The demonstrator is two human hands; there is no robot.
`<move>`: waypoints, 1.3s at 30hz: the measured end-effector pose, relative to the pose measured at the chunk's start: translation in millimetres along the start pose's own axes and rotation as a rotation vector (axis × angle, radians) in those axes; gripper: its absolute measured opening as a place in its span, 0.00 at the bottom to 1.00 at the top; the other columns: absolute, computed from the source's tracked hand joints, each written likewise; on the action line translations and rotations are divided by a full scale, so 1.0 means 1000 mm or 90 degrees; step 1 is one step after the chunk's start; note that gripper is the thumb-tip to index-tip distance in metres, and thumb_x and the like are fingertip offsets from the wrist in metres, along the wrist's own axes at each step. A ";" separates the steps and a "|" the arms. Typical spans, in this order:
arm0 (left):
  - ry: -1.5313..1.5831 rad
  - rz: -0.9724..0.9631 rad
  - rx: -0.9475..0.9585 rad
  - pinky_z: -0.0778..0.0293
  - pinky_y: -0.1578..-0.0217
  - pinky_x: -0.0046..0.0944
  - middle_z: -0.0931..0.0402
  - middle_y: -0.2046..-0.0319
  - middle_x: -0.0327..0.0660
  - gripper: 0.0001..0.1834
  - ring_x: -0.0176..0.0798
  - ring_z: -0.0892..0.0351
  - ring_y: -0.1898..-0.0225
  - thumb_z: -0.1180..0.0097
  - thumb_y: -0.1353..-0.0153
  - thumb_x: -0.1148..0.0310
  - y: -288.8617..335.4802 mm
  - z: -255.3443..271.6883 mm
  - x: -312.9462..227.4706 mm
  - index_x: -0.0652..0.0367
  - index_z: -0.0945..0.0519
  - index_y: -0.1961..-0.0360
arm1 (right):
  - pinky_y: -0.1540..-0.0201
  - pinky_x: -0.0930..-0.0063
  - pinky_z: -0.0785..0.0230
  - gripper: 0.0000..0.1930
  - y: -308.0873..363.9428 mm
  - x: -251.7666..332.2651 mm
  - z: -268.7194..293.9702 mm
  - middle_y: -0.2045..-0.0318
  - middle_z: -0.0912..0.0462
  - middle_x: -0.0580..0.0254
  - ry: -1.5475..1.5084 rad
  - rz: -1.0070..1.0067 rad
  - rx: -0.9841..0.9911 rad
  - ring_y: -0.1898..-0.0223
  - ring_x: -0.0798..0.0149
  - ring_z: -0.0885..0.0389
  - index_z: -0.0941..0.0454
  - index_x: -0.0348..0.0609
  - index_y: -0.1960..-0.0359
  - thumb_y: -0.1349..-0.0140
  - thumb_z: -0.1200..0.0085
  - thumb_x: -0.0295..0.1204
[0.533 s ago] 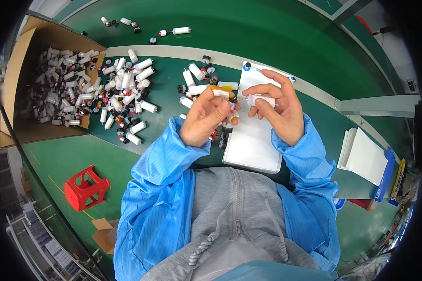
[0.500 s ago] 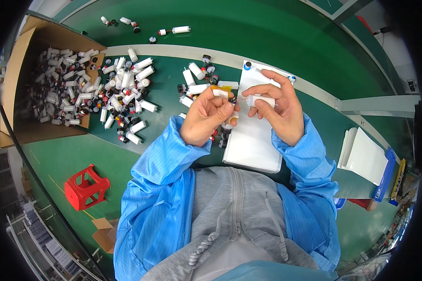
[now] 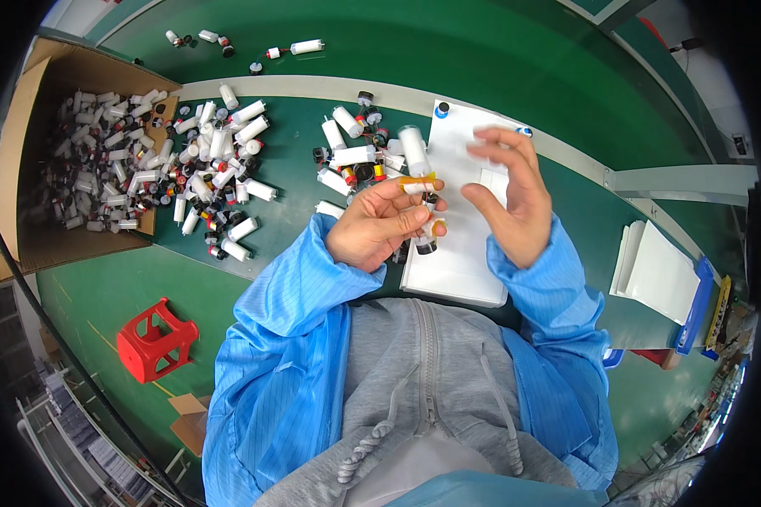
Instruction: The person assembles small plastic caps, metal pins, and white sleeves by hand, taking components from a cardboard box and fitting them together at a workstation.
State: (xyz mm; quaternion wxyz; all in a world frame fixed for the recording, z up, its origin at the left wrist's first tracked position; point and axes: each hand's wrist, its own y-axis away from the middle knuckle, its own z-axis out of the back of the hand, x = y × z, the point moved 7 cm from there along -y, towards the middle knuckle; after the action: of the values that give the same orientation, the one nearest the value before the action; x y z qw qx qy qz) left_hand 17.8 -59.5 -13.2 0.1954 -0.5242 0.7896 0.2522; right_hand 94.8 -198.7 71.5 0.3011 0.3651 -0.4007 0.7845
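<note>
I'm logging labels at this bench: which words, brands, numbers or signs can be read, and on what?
None can be read.
Taped white part in the left hand: no legible lettering.
White sheets at right: no legible writing.
Yellow strip at far right: any marking is too small to read.

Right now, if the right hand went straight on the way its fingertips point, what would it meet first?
Probably the white cylinder, just beyond the left hand in the picture: the right hand points leftward, roughly at it. Depth is unclear, so it might pass above or below.
</note>
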 end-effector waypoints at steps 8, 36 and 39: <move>-0.223 -0.103 -0.084 0.23 0.55 0.36 0.24 0.50 0.49 0.23 0.39 0.20 0.56 0.48 0.36 0.82 0.007 -0.006 -0.006 0.67 0.32 0.40 | 0.56 0.79 0.29 0.10 0.062 -0.037 -0.037 0.66 0.18 0.63 -0.489 -0.384 -0.043 0.63 0.73 0.21 0.21 0.35 0.55 0.38 0.42 0.21; -0.687 -0.321 -0.141 0.25 0.65 0.32 0.19 0.66 0.42 0.18 0.33 0.20 0.67 0.36 0.47 0.83 -0.040 -0.022 -0.090 0.62 0.27 0.56 | 0.60 0.70 0.27 0.10 0.043 -0.035 0.018 0.61 0.19 0.55 0.132 -0.169 -0.020 0.61 0.57 0.19 0.19 0.39 0.59 0.43 0.40 0.23; -1.030 -0.344 -0.382 0.24 0.64 0.38 0.22 0.65 0.45 0.28 0.37 0.22 0.66 0.31 0.50 0.76 -0.063 0.019 -0.148 0.66 0.32 0.50 | 0.56 0.68 0.26 0.10 0.045 -0.055 0.029 0.58 0.20 0.52 0.258 -0.137 -0.049 0.58 0.55 0.20 0.20 0.38 0.57 0.42 0.44 0.20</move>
State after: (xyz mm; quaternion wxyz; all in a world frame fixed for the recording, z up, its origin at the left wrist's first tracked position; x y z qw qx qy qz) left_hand 132.0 39.6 44.4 0.5987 -0.3829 0.1620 0.6846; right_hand 100.6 -255.8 20.7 0.4712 0.2291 -0.3205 0.7892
